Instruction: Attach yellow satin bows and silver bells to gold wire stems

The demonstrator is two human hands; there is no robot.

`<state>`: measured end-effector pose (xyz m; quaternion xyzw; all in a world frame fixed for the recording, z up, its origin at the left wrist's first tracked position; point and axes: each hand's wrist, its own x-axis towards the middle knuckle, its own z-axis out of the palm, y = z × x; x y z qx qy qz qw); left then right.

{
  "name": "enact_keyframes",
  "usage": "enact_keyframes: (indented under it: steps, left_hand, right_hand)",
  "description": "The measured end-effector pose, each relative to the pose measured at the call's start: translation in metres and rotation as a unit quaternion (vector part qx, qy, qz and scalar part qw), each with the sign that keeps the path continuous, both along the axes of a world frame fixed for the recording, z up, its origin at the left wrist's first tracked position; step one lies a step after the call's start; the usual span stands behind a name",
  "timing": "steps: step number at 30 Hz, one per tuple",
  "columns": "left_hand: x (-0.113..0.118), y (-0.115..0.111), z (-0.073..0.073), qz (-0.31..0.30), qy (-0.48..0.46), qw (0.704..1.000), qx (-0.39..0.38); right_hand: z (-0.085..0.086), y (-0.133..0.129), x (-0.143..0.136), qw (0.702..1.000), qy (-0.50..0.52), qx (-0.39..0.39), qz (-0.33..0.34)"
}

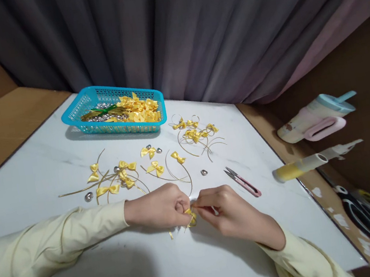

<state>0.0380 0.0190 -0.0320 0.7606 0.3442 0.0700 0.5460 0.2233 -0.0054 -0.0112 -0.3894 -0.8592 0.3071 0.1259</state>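
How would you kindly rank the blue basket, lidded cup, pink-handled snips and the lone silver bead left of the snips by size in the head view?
Largest to smallest:
1. Blue basket
2. Lidded cup
3. Pink-handled snips
4. Silver bead

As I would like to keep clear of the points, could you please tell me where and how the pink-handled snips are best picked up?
Probably by the pink handles, coming from the person's right and above. The snips lie flat on the white tabletop, blades slightly apart and pointing away to the left, so the handle end faces near and right.
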Motion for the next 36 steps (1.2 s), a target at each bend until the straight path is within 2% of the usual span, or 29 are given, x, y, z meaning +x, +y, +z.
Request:
enact_keyframes:
  steps: [7,15,24,31,33,36]
  left_hand:
    - [0.0,0.0,0.005,-0.013,0.007,1.0,-0.009]
    - [0.0,-0.001,0.007,-0.007,-0.001,1.0,-0.015]
    - [0.002,-0.001,0.011,0.011,-0.046,0.998,0.035]
    - [0.002,0.001,0.007,0.069,-0.038,0.996,0.036]
    - [0.001,0.002,0.006,0.085,-0.034,0.995,0.034]
    - [0.001,0.003,0.007,0.106,-0.038,0.993,0.033]
  right_hand:
    - [-0.001,0.006,0.001,0.999,0.004,-0.037,0.023]
    - [-0.001,0.007,0.003,0.999,0.013,-0.043,0.026]
    - [0.004,0.006,0.004,0.999,0.013,-0.023,0.018]
    - [0.007,-0.001,0.003,0.998,0.035,0.05,-0.036]
    - [0.007,-0.001,0.002,0.995,0.068,0.05,-0.06]
    - [0.006,0.002,0.001,0.988,0.112,0.01,-0.109]
